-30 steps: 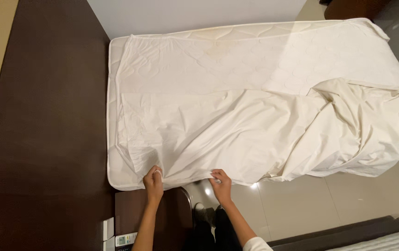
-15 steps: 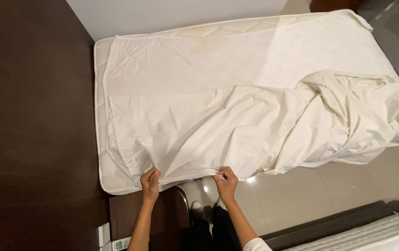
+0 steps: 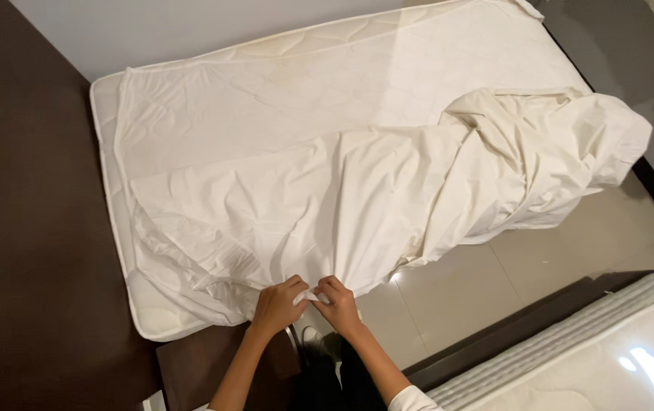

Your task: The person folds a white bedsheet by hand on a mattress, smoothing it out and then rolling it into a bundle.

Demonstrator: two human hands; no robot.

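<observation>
Crumpled cream cotton sheet lies across white quilted mattress, big bunch at 3 o'clock hanging over bed side. Left hand and right hand close together at 6 o'clock, both pinching sheet's near edge. Good way, I think: keep grip tight, pull edge flat, keep wrinkles out. Mattress corner bare at 8 o'clock. Dark brown wall panel close at 9 o'clock, little room there. Shiny beige floor tiles open at 4 o'clock. Second white mattress at 5 o'clock.
</observation>
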